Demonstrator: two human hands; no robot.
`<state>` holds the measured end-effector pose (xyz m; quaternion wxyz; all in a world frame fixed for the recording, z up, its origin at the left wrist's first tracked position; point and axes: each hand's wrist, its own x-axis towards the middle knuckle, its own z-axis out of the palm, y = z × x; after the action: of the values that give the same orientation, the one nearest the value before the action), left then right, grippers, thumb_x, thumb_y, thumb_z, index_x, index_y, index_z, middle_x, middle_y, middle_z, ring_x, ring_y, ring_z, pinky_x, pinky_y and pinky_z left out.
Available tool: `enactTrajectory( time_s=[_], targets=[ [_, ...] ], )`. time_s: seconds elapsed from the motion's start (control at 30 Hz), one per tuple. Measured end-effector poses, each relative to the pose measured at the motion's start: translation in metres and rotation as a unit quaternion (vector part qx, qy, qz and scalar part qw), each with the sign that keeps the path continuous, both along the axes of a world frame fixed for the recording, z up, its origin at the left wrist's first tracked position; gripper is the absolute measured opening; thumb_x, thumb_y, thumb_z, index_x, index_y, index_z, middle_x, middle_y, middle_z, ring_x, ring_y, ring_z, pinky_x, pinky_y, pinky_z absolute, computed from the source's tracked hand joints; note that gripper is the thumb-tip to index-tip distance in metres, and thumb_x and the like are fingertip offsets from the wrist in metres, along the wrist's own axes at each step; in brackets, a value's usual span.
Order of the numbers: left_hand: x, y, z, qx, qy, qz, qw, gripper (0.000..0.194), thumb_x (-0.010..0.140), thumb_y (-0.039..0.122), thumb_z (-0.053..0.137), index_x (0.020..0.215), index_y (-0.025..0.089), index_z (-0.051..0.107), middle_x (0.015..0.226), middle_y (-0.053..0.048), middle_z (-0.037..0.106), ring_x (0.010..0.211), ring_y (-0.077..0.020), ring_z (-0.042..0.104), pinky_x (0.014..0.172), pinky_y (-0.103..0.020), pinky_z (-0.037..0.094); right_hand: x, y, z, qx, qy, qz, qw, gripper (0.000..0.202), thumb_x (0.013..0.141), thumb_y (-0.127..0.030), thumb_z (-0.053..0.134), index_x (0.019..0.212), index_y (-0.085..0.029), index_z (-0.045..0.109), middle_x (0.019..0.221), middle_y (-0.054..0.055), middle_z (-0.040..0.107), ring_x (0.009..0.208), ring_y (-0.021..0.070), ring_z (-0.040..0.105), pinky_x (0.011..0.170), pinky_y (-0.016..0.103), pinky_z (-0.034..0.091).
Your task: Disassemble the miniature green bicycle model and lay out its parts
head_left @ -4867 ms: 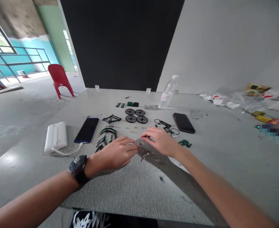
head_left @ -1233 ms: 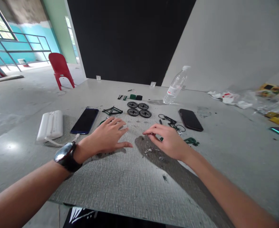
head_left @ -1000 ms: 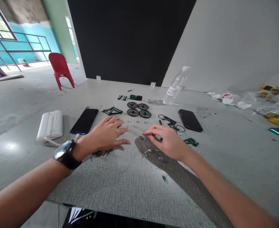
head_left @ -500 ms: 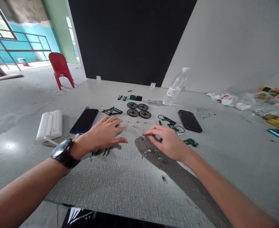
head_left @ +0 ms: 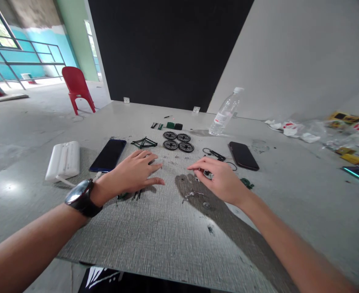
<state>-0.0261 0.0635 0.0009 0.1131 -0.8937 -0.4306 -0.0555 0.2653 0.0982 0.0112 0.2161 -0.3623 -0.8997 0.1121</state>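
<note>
One white power bank (head_left: 63, 160) far left on surface (head_left: 155, 232), then blue-edged phone (head_left: 108, 156). Left hand (head_left: 133, 173): palm down, fingers spread, over dark thin parts (head_left: 138, 194); contact unclear. Small dark green frame (head_left: 144, 143) just beyond. Four spoked wheels (head_left: 178, 147) clustered mid-surface, tiny metal bits (head_left: 177, 157) in front. Silvery parts (head_left: 194, 194) lie in arm's shadow. Right hand (head_left: 223, 179): grip curled, thumb near fingers; can't tell if pinching anything. Black parts (head_left: 216, 154) just beyond, clear bottle (head_left: 224, 114) upright farther back, black phone (head_left: 243, 155) right.
</note>
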Motion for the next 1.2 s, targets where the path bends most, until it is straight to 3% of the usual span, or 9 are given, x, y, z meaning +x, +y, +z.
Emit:
enactTrajectory(
  time_s=[0.17,0.33,0.5,0.6,0.73,0.97,1.2],
  targets=[
    [0.000,0.000,0.000,0.003,-0.005,-0.003,1.000,0.064,0.099,0.068,0.031,0.133,0.021,0.059,0.134,-0.012,0.058,0.129,-0.0286,0.047,0.108,-0.045,0.037,0.003,0.001,0.003,0.012,0.009,-0.014,1.000,0.029,0.100,-0.031,0.045,0.108,-0.025,0.072,0.106,0.007,0.070,0.079,0.0176,0.064,0.070,0.034,0.051],
    [0.000,0.001,-0.001,-0.004,0.000,-0.005,1.000,0.064,0.099,0.068,0.032,0.136,0.022,0.056,0.134,-0.011,0.058,0.129,-0.0274,0.047,0.108,-0.044,0.037,0.014,0.007,0.009,0.062,0.025,-0.074,0.995,0.030,0.098,-0.032,0.045,0.106,-0.025,0.074,0.101,0.007,0.071,0.059,0.0139,0.057,0.059,0.033,0.046],
    [0.001,0.000,0.000,-0.011,0.007,0.003,1.000,0.067,0.098,0.069,0.030,0.136,0.021,0.057,0.134,-0.012,0.058,0.130,-0.0285,0.046,0.108,-0.045,0.037,0.033,0.016,0.017,0.122,0.031,-0.140,0.982,0.030,0.097,-0.035,0.047,0.103,-0.025,0.075,0.099,0.008,0.072,0.061,0.0160,0.058,0.060,0.034,0.045],
    [0.002,0.000,0.000,-0.011,0.004,-0.001,1.000,0.068,0.099,0.069,0.028,0.135,0.020,0.058,0.132,-0.012,0.059,0.128,-0.0289,0.047,0.107,-0.046,0.038,0.043,0.023,0.018,0.118,0.017,-0.163,0.979,0.030,0.097,-0.036,0.048,0.103,-0.024,0.075,0.098,0.008,0.072,0.061,0.0158,0.058,0.059,0.034,0.045],
    [0.002,0.000,0.001,0.000,-0.011,-0.005,1.000,0.069,0.099,0.069,0.027,0.133,0.018,0.059,0.133,-0.013,0.059,0.127,-0.0285,0.048,0.106,-0.046,0.038,0.044,0.027,0.009,0.086,-0.014,-0.136,0.987,0.031,0.097,-0.038,0.047,0.103,-0.023,0.074,0.102,0.008,0.072,0.071,0.0185,0.063,0.066,0.036,0.048],
    [0.005,-0.004,0.009,0.012,-0.011,-0.011,1.000,0.058,0.098,0.064,0.041,0.127,0.018,0.061,0.128,-0.012,0.060,0.123,-0.0288,0.052,0.103,-0.046,0.042,0.019,0.032,-0.006,0.040,-0.069,-0.076,0.994,0.027,0.097,-0.038,0.046,0.101,-0.024,0.069,0.102,0.008,0.069,0.092,0.0234,0.064,0.081,0.040,0.048],
    [0.009,-0.011,0.015,0.053,-0.055,-0.046,0.996,0.042,0.099,0.054,0.051,0.102,0.015,0.066,0.114,-0.009,0.064,0.107,-0.0256,0.060,0.095,-0.044,0.049,0.021,0.052,0.014,0.028,-0.115,-0.074,0.990,0.020,0.094,-0.033,0.049,0.092,-0.024,0.067,0.098,0.008,0.068,0.092,0.0246,0.062,0.082,0.041,0.045]
  ],
)
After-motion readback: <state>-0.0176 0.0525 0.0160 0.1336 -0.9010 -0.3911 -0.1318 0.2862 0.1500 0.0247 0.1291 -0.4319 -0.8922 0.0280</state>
